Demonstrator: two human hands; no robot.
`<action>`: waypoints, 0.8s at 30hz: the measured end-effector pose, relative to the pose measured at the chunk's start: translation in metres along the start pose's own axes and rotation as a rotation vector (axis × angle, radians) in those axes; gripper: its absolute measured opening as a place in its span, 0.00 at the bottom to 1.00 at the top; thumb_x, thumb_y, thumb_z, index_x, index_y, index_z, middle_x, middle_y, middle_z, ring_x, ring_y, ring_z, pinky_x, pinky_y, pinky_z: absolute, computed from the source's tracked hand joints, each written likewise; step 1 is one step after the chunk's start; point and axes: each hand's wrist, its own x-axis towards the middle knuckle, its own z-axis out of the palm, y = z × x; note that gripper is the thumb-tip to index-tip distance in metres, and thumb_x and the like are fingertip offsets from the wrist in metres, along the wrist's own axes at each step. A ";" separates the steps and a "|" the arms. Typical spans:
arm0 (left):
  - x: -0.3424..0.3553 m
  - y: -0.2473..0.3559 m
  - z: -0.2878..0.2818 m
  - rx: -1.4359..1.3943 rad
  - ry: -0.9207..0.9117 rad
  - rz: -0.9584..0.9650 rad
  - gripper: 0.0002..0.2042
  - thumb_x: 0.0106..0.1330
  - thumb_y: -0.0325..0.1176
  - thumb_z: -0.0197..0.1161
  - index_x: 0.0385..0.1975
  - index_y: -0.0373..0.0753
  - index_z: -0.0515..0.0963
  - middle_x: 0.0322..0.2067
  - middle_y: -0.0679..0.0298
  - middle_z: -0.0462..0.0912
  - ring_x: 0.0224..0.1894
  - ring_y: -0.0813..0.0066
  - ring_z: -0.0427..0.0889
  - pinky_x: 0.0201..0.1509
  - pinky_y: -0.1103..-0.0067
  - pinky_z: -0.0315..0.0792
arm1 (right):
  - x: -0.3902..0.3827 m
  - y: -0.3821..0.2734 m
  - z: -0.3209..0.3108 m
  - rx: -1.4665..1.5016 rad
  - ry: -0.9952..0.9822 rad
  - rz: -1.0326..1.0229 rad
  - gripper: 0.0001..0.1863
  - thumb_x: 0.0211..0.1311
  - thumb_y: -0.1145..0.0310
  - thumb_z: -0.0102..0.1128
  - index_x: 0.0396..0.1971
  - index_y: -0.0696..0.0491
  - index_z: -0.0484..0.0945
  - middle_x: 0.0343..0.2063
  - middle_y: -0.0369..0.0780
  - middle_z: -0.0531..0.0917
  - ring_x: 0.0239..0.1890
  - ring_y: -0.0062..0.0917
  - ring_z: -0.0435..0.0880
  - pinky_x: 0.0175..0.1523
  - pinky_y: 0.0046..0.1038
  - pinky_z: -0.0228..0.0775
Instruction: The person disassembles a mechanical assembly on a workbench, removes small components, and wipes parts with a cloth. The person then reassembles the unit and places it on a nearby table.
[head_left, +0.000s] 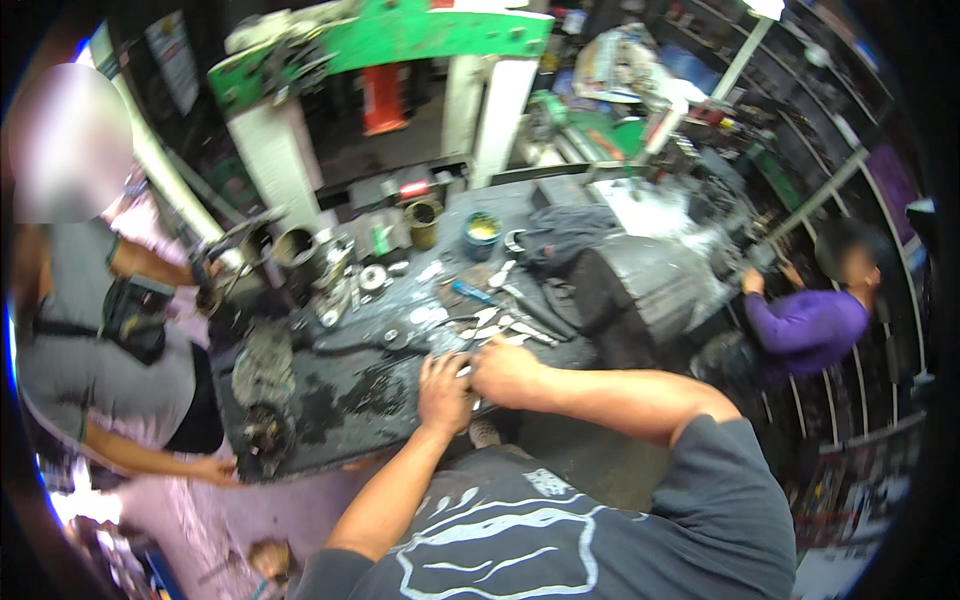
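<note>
at the near edge of the workbench (330, 452), two hands met at a small shiny piece (464, 371)

the piece was between the hands, mostly covered by fingers. the left hand (445, 393) was curled around it; the right hand (508, 374) was bunched just beside, but whether it pinched the piece i could not tell. in my judgement, the piece could slip and drop past the edge, if the fingers were greasy; the dark wet patch (370, 388) suggested this danger. also, the metal tools (522, 326), lying loose just ahead, could scrape the right knuckles, if the grip gave way suddenly.
</note>
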 end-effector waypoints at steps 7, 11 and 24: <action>0.001 0.000 0.011 0.001 0.115 -0.007 0.15 0.59 0.41 0.75 0.45 0.45 0.91 0.62 0.65 0.85 0.73 0.58 0.76 0.84 0.49 0.56 | 0.012 0.024 0.011 -0.208 0.115 -0.461 0.11 0.62 0.57 0.64 0.31 0.44 0.93 0.42 0.36 0.90 0.53 0.29 0.85 0.66 0.41 0.65; 0.002 0.000 0.013 0.043 0.121 -0.001 0.18 0.59 0.42 0.75 0.48 0.44 0.89 0.61 0.65 0.85 0.72 0.58 0.76 0.84 0.49 0.56 | 0.013 0.024 0.013 -0.278 0.155 -0.487 0.13 0.63 0.57 0.63 0.30 0.44 0.93 0.37 0.35 0.91 0.48 0.29 0.87 0.60 0.41 0.66; 0.002 0.006 0.010 0.022 0.133 0.021 0.26 0.60 0.40 0.73 0.60 0.42 0.81 0.61 0.64 0.83 0.72 0.54 0.75 0.83 0.46 0.53 | 0.028 0.021 0.044 0.048 0.199 -0.241 0.12 0.45 0.52 0.66 0.13 0.43 0.86 0.17 0.35 0.86 0.26 0.35 0.87 0.38 0.44 0.70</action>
